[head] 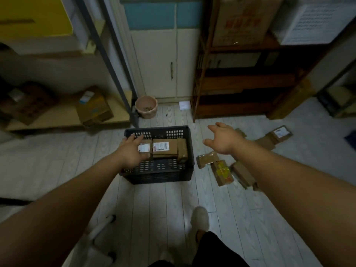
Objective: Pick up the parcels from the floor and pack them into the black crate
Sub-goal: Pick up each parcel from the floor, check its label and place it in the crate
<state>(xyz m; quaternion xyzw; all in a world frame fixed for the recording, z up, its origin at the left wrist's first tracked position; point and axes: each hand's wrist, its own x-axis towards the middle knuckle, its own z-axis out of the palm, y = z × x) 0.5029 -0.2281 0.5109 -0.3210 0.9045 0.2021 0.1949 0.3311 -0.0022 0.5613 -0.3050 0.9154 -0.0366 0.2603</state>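
**Reaching for loose parcels right of the black crate**

Hovering an empty, spread right hand just right of the crate, above floor parcels. Nearest, the yellow-taped parcel, lying lengthwise along the crate's right wall, unobstructed. Resting a flat left hand on a labelled parcel inside the crate's left end. Pink bucket behind the crate, well clear.

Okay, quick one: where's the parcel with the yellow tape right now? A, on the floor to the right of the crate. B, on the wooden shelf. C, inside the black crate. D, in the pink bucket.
A: the parcel with the yellow tape lies on the floor to the right of the black crate, outside its walls.
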